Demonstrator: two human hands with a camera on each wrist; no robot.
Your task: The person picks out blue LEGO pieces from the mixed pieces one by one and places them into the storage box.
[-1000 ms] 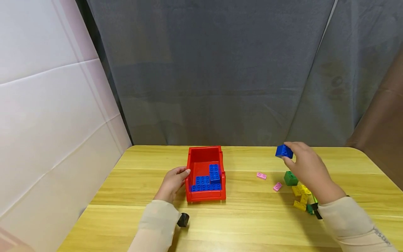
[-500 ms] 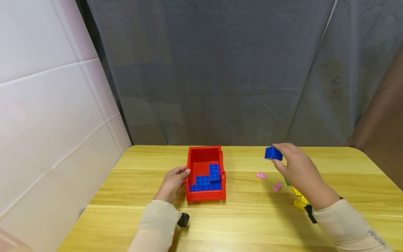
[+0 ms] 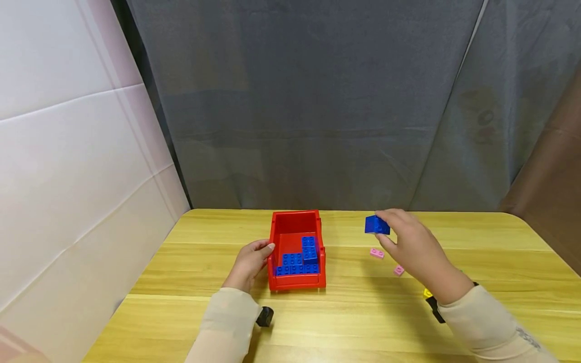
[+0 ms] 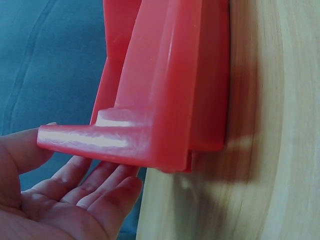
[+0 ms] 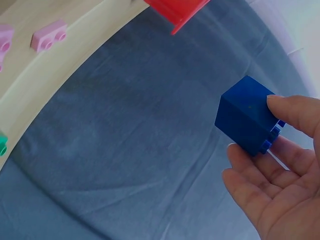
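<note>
My left hand (image 3: 248,262) grips the left rim of a red plastic bin (image 3: 297,284) on the table. In the left wrist view, the thumb is on the top of the bin's lip (image 4: 85,138) and the fingers lie beneath it. Several blue building blocks (image 3: 292,259) are inside, near the front and along the right wall. Above the table to the right, my right hand (image 3: 415,249) pinches a larger blue block (image 3: 374,225) between thumb and fingers. The right wrist view has this block (image 5: 247,107) with its studs facing the palm.
Two small pink blocks (image 3: 376,253) lie on the wooden table (image 3: 345,322) below the right hand. A yellow block (image 3: 427,293) shows partly behind the right wrist. Grey cloth (image 3: 290,111) hangs behind the table, and a white panel (image 3: 81,151) stands left.
My right hand has moved left with the blue block, toward the bin, and its forearm now covers most of the green and yellow blocks. The left hand and bin have not moved.
</note>
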